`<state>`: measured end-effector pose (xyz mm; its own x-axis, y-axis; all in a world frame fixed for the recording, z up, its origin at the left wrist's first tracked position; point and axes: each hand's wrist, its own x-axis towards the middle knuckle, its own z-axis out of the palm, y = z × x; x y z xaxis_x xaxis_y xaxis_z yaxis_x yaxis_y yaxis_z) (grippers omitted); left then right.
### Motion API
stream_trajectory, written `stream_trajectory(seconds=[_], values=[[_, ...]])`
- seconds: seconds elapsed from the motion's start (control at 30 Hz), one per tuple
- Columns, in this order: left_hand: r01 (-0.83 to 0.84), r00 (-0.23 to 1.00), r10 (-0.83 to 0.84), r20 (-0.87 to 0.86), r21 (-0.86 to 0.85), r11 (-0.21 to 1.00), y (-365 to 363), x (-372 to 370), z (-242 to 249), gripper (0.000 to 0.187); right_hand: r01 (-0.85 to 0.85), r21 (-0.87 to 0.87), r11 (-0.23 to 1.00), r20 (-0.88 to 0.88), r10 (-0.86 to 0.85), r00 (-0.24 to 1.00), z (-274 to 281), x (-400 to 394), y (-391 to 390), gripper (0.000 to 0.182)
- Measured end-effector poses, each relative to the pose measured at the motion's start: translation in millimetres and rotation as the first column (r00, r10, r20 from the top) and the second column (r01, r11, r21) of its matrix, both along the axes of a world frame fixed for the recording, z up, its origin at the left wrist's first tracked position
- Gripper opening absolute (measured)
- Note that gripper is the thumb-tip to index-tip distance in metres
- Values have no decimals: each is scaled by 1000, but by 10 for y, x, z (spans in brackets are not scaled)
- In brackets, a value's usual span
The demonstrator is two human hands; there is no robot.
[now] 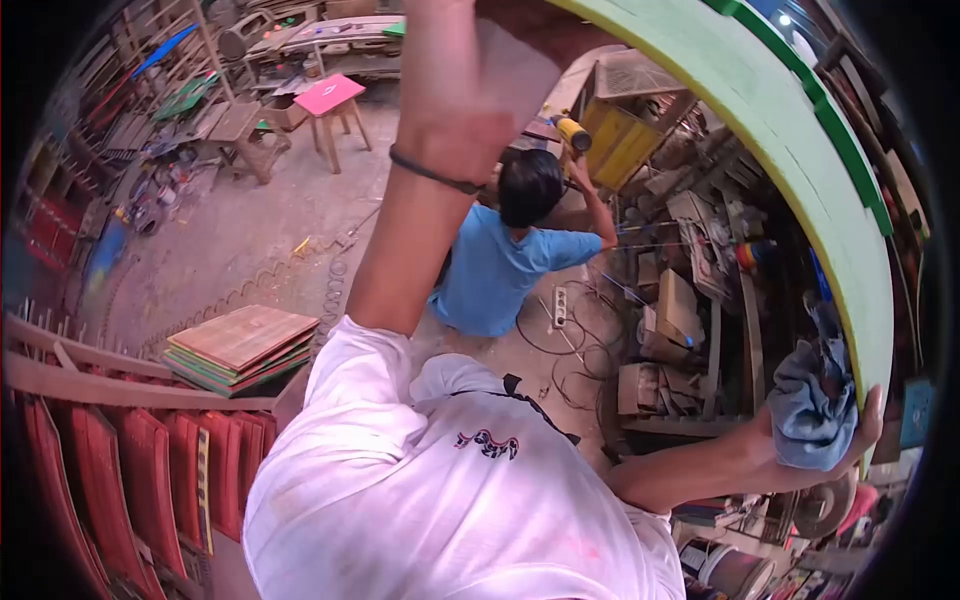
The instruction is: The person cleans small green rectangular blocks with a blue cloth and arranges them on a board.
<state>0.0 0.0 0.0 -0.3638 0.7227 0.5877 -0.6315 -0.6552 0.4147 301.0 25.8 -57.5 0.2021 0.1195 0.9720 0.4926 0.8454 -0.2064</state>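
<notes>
A large pale green board (800, 150) with a yellowish edge spans the top and right, looking curved in this wide view. Along its outer side runs a darker green strip (800, 70). My right hand (868, 440) is at the board's lower right end, its fingers up against the edge, with a crumpled blue-grey cloth (815, 405) bunched in its grip. Raised at the top, my left hand (490, 70) is blurred close to the board's other end. Its fingers run out of the frame, and a dark band circles the wrist.
A person in a blue shirt (515, 265) crouches ahead, holding a yellow-and-black tool (572, 133). Stacked boards (240, 340) lie left, above red panels (140, 470) in a rack. A pink-topped stool (330, 95) stands farther back. A power strip (560, 305) and cables lie on the floor.
</notes>
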Motion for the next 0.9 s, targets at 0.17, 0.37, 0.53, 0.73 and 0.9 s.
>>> stream_trajectory(seconds=[0.17, 0.37, 0.53, 0.73, 0.9], values=[[138, 971, -48, -234, 387, 912, -332, -566, -103, 49, -549, -82, 832, -500, 442, 745, 107, -618, 82, 39], [-271, 953, 285, -98, 137, 953, -1039, -1510, 80, 46, -704, -13, 710, -447, 626, 639, 175, -1792, -54, 32], [7, 981, 40, -190, 241, 970, -1223, -2184, 51, 41, -890, 48, 454, -311, 854, 418, 108, -2460, 244, 31], [78, 965, -9, -262, 252, 965, -1473, -3570, 28, 61, -925, 85, 370, -446, 844, 296, 72, -3936, 176, 29], [75, 902, -155, -402, -209, 975, -1665, -5043, 60, 68, -940, 171, -295, -814, 495, -304, 245, -4860, 284, 29]])
